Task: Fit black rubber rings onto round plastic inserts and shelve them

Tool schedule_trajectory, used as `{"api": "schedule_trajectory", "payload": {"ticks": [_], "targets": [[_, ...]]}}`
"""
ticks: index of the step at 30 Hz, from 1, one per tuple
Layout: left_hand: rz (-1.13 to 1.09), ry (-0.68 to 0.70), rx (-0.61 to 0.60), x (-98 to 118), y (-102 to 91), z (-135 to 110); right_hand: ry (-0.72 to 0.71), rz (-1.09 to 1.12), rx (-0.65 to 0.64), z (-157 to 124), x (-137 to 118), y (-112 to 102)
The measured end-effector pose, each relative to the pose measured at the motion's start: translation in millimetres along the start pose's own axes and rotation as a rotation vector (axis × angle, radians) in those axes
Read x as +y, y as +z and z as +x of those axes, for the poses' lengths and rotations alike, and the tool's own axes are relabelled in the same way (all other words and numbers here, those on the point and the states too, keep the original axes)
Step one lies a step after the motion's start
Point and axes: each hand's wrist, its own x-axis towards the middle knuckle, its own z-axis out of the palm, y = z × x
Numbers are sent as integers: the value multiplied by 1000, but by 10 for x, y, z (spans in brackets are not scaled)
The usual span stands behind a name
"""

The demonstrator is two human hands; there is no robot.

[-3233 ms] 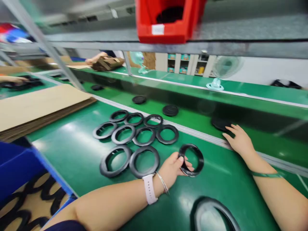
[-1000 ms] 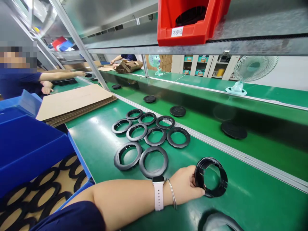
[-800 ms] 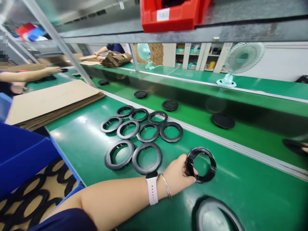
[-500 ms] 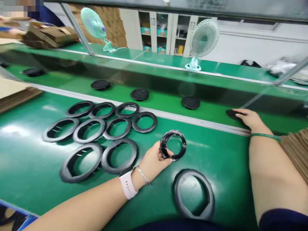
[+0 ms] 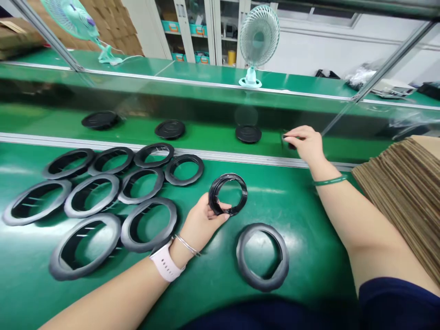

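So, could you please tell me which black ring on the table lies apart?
The ring lying alone right of the left hand; the other nine rings on the green table cluster farther left.

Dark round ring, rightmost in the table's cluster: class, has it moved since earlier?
No: the dark round ring keeps its place beside the silver metal rail.

Green bench point(image 5: 319, 220), glare on its top. Beyond far edge: green rear table point(image 5: 206, 74), pale glass-door cabinet point(image 5: 212, 27) left of white wall point(image 5: 299, 52), stacked brown cardboard point(image 5: 113, 23) toward far-left corner.
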Motion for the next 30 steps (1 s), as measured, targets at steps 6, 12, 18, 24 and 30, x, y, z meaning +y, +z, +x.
{"api": "schedule_trajectory", "payload": {"ticks": [6,12,18,24,30], "targets": [[-62,-45,1,46,-32,17,-364,450,-291,-672,-1496,446],[-107,-58,-3,72,-22,25,-578,275,-292,-1064,-1439,704],[-12,-57,42,82,-23,17,-654,186,-278,-1109,-1446,718],[78,-63,60,96,-13,6,-795,183,-234,-1117,-1471,736],[78,-49,44,99,1,3,-735,141,-265,-1123,-1476,755]]}}
